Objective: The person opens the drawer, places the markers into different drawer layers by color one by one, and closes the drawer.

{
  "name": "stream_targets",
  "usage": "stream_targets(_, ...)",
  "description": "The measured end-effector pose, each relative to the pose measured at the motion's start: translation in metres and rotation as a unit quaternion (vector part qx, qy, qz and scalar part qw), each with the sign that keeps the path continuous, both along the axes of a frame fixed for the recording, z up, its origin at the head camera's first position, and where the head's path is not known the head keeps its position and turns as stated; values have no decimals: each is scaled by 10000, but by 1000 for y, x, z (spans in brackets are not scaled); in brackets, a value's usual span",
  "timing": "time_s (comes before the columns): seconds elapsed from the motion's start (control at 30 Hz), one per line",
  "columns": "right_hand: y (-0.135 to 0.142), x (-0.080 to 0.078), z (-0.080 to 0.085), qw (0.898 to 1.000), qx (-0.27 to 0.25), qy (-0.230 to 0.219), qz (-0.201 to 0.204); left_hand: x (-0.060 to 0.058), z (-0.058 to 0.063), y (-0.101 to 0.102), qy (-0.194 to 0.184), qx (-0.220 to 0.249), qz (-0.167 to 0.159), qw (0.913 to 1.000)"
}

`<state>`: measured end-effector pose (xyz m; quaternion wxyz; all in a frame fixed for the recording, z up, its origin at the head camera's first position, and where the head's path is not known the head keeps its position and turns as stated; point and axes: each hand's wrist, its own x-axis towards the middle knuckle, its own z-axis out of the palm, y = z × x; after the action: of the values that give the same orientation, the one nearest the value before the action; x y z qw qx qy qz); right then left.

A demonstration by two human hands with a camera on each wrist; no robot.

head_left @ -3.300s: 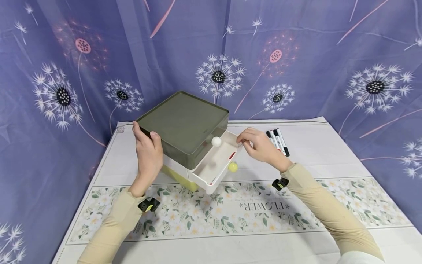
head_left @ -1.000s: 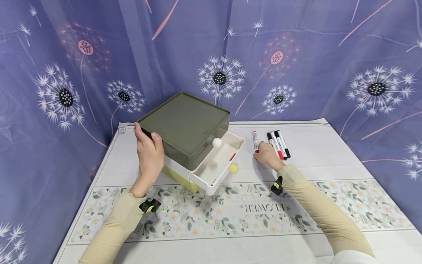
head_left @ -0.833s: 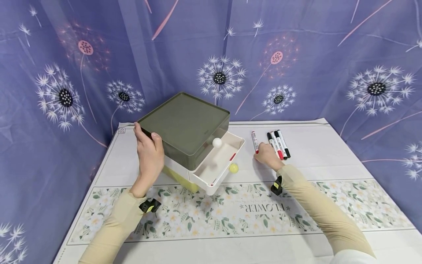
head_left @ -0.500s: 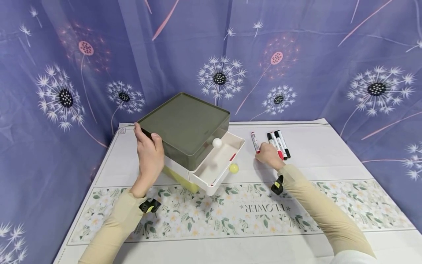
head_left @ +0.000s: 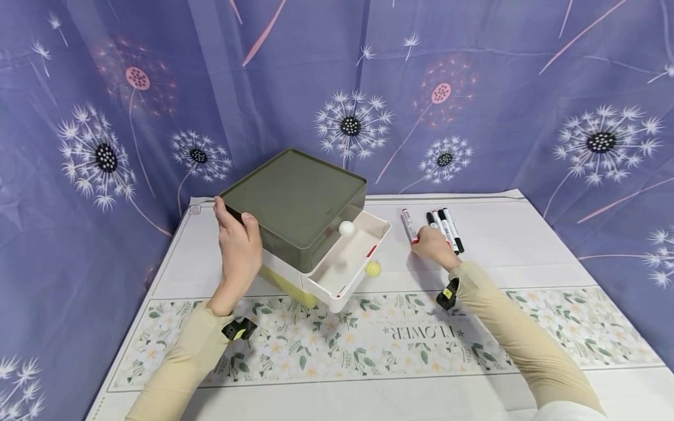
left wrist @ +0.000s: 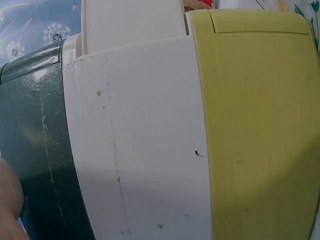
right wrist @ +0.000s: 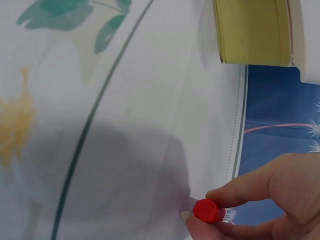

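Note:
My left hand (head_left: 237,245) rests against the left side of a desktop drawer box (head_left: 300,199), with its fingers and thumb at the dark green top edge. The box has a white middle tier and a yellow-green lower tier (left wrist: 260,125). Its white drawer (head_left: 347,257) is pulled out toward the right front. To the right, my right hand (head_left: 434,245) pinches the red-capped end of a white marker (head_left: 409,225) between thumb and finger. The red cap (right wrist: 207,211) shows between the fingertips in the right wrist view.
Beside my right hand, several black- and red-capped markers (head_left: 447,222) lie side by side. A white knob (head_left: 346,228) is on the green tier, and a yellow knob (head_left: 373,269) is below the drawer. A purple curtain (head_left: 347,76) hangs behind the table.
My right hand has moved from the drawer's edge to the markers and taken hold of the red-capped one. Lately that marker has shifted slightly right. The left hand and box look unchanged.

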<state>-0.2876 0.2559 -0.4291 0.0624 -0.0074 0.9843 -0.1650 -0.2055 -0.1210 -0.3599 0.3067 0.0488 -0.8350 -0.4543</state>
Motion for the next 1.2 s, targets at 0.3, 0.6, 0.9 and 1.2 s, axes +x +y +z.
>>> stream_targets(0.3,3,2,8,9999,51,97,20,0,1,1,9,15,-20,10000)
stream_targets(0.6,3,5,18,9995,-206,234,-33,0,1,0,24,14,-16,10000)
stream_targets(0.9,3,6,22,9987,-204,475,-22,0,-1,-1,14,25,-5,10000)
stream_targets(1.2,6,11,28,9974,-331,635,40,-2,-1,0,121,-11,45,9999)
